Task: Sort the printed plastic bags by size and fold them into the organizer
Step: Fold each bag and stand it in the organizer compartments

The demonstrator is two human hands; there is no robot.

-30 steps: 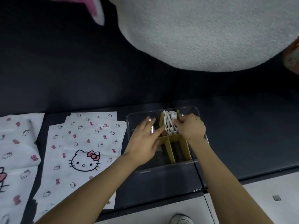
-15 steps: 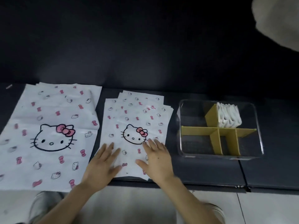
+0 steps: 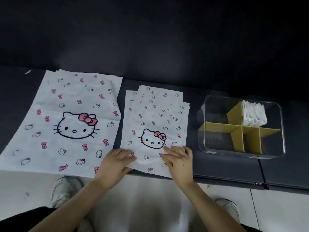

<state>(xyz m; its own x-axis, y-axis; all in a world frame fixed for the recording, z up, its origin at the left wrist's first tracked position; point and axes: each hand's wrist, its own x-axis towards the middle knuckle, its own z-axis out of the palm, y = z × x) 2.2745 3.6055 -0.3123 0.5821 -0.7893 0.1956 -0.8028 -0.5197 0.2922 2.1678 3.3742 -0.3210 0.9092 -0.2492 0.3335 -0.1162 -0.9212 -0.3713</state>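
Head view: both hands have come off the organizer (image 3: 240, 153), left hand (image 3: 113, 163) and right hand (image 3: 179, 160) now flat, fingers spread, gripping nothing, on the small-bag stack (image 3: 155, 118) just left of it, ready to fold another beside the folded bags (image 3: 253, 115) in its far compartment.

Tabletop (image 3: 225, 168): large bags (image 3: 66, 124) stacked at left, near edge overhanging the tabletop. Small bags (image 3: 155, 118) stacked just right of them, fanned at far end. Organizer (image 3: 240, 153) at right, apart from small bags. Folded bags (image 3: 254, 115) stand in its far-right compartment; dividers (image 3: 234, 129) cross inside. Left hand (image 3: 113, 164) on near-left corner of small bags, right hand (image 3: 180, 161) on near-right corner. Shoes (image 3: 63, 190) on floor (image 3: 275, 208), near side.
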